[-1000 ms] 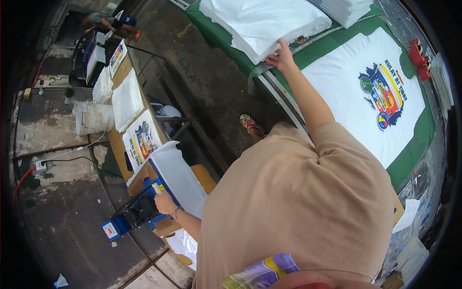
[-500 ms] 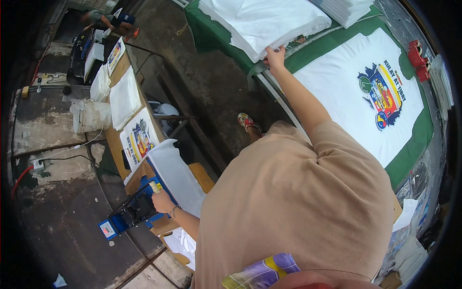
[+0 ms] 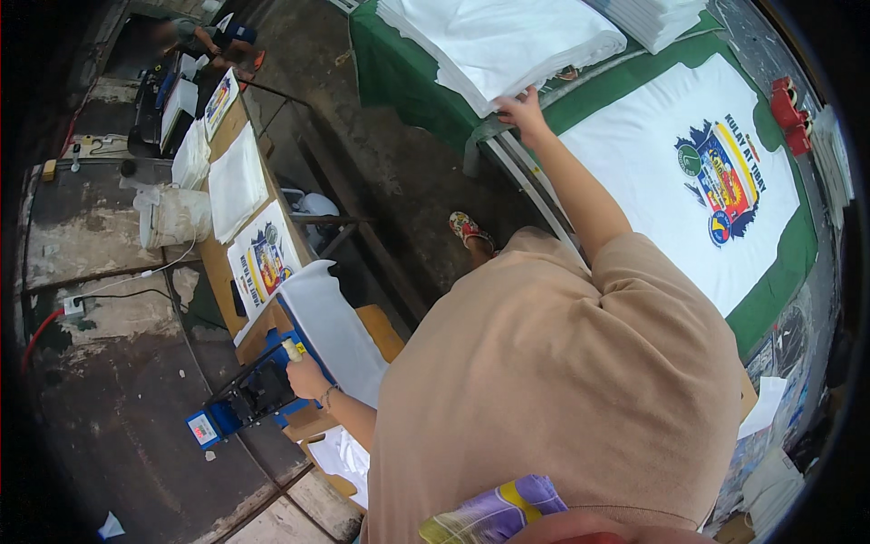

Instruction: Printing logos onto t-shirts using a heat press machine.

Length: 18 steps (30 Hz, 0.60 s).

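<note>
My right hand [image 3: 526, 116] grips the near edge of a thick stack of white shirts [image 3: 498, 41] at the top, fingers curled at the fabric. Below it to the right, a white printed shirt [image 3: 616, 163] lies flat on a green-covered board [image 3: 766, 308]. At lower left, my left hand [image 3: 306, 379] is closed on the pale handle [image 3: 291, 349] of a blue-and-black press [image 3: 209, 423]. White cloth [image 3: 331, 322] is draped over the press's right side.
A bench [image 3: 227, 272] holds printed and white sheets along the left. Behind it are a bucket [image 3: 177, 218] and cables. A co-worker [image 3: 204, 41] is bent over at top left. A red object [image 3: 788, 113] sits at the right edge. My shoe [image 3: 467, 227] shows below.
My right hand has shifted slightly down and left along the stack's edge. My left hand stays on the handle. The co-worker's arms have moved a little.
</note>
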### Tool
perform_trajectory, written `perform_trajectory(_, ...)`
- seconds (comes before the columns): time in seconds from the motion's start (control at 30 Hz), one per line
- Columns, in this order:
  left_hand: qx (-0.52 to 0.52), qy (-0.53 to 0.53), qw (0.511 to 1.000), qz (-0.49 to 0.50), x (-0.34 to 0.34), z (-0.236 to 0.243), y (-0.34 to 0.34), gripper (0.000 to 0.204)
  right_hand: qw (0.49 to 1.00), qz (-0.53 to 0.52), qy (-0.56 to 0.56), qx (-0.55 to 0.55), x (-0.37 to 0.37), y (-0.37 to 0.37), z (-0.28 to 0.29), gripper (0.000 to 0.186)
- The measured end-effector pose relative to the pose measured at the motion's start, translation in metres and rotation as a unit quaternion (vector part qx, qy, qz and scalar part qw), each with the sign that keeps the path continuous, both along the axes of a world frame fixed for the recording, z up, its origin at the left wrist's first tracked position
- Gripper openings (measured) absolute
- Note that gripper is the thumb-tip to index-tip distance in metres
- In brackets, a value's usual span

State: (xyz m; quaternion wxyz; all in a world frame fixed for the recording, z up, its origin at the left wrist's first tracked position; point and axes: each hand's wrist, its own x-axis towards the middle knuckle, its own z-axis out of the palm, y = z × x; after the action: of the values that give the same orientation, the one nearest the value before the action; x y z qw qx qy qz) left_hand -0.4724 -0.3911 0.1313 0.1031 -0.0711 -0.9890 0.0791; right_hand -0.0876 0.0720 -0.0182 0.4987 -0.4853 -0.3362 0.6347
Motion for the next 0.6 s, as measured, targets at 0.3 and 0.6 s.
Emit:
perform_trajectory(0.3,-0.001,0.008,1.0,-0.01,-0.001,-0.002,-0.002,0.036,0.98,-0.038,0.14,-0.137,0.016,0.008,0.019,0.067)
perform_trajectory(0.6,0.0,0.011,1.0,-0.01,-0.001,-0.003,-0.002,0.035,0.981,-0.031,0.116,-0.156,0.014,0.012,0.026,0.082)
